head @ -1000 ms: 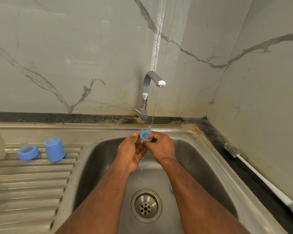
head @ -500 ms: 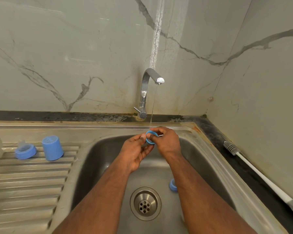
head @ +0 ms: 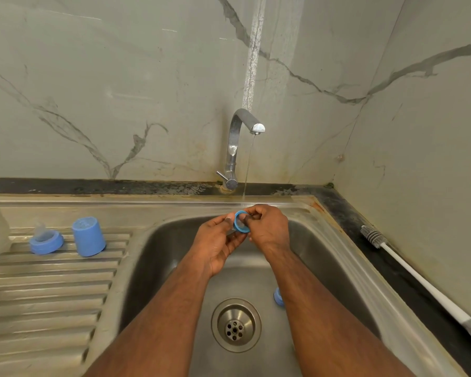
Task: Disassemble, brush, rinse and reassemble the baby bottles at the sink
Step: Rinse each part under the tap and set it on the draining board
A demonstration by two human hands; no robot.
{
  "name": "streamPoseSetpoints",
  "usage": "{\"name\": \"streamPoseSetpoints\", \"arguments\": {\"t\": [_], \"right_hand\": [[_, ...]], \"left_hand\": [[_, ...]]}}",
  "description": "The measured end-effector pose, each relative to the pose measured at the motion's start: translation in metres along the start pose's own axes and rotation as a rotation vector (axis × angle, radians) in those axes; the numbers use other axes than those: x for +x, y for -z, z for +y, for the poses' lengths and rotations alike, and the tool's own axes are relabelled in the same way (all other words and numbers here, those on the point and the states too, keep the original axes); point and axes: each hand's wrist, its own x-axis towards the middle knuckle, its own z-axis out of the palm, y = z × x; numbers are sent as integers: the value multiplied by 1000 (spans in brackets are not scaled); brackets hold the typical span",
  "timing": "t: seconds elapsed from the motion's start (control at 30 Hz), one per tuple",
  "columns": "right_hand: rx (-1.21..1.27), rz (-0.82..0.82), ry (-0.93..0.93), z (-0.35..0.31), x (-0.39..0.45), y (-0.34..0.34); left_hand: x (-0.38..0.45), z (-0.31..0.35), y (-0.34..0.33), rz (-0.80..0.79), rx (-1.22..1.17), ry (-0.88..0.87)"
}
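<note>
Left hand [head: 215, 243]: in the centre of the frame, its grip is closing thumb and fingertips on the blue ring [head: 241, 221].
Right hand [head: 267, 227]: its curled fingers are pinching the ring's other side.
Blue ring: sitting between both hands over the sink [head: 158, 240], under the tap [head: 237, 142] and its thin running stream.
Left of frame: a blue cap [head: 88, 236] and a blue collar with teat [head: 46, 239] are standing on the drainboard [head: 46, 295].
Right of frame: a bottle brush [head: 408, 270] is lying on the bench [head: 365, 240].
</note>
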Motion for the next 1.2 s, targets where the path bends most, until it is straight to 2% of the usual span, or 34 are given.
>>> {"name": "streamPoseSetpoints", "arguments": {"t": [0.07,0.2,0.27,0.43,0.6,0.73,0.83,0.9,0.97,1.07,1.13,1.2], "right_hand": [[132,-51,-76,-1,-1,-3],[567,-235,-349,-7,-7,-1],[670,-300,-413,-4,-6,1],[730,-312,-380,7,-1,-1],[580,-197,-254,4,1,-7],[475,-23,-95,0,4,-9],[259,-131,-12,3,1,-12],[167,-98,23,4,0,-15],[191,-19,21,2,0,-14],[69,-76,34,3,-3,-14],[128,-1,57,1,-4,-12],[148,-12,49,-1,-4,-10]], "left_hand": [[0,-2,1,34,2,-10],[4,-1,5,107,93,-87],[5,-1,6,125,156,-136],[6,2,4,119,107,-171],[7,2,6,161,221,-164],[4,7,14,258,438,-223],[-4,14,23,295,595,-242],[-9,19,35,252,800,-214],[-13,20,49,178,1096,-147],[-25,19,63,60,1565,9],[-32,16,68,-9,1723,122],[-36,9,73,-49,1850,253]]}}
